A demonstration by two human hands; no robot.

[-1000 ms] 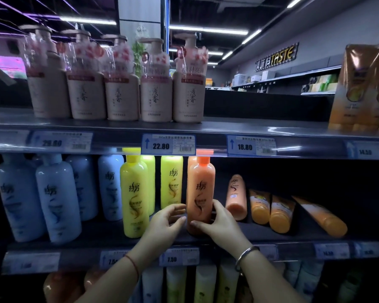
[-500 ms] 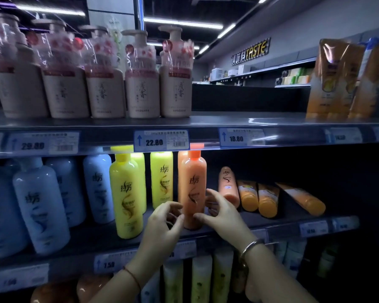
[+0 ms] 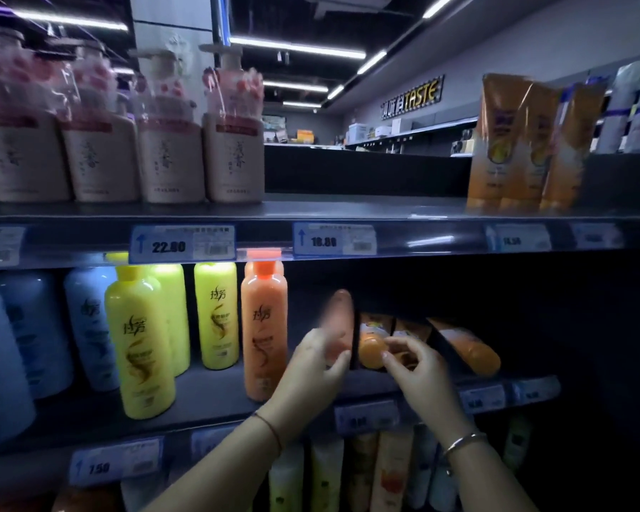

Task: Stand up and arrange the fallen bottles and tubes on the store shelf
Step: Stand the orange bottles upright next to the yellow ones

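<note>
The left hand (image 3: pixel 316 364) reaches with loosely curled fingers against the low end of a fallen salmon-orange plastic bottle (image 3: pixel 340 312). The bottle leans back on the dark middle shelf (image 3: pixel 207 397). Motion blur hides whether the hand grips it.

Just to the right, the right hand (image 3: pixel 422 378) has its fingertips bent at the round cap of the leftmost orange plastic tube (image 3: pixel 370 351). It cannot be told whether this is a pinch or a touch. Three such tubes lie on their sides. The hand half covers the middle one (image 3: pixel 409 328), and the far-right one (image 3: pixel 466 349) lies clear.

Left of the hands an upright orange bottle (image 3: pixel 264 327) stands close beside the fallen one, with another mostly hidden behind it. Further left are three yellow bottles (image 3: pixel 139 341) and then pale blue bottles (image 3: pixel 89 319), which the frame edge cuts off. Above, blurred beige pump bottles (image 3: pixel 233 157) line the top shelf over the price tags (image 3: pixel 182 243).
</note>
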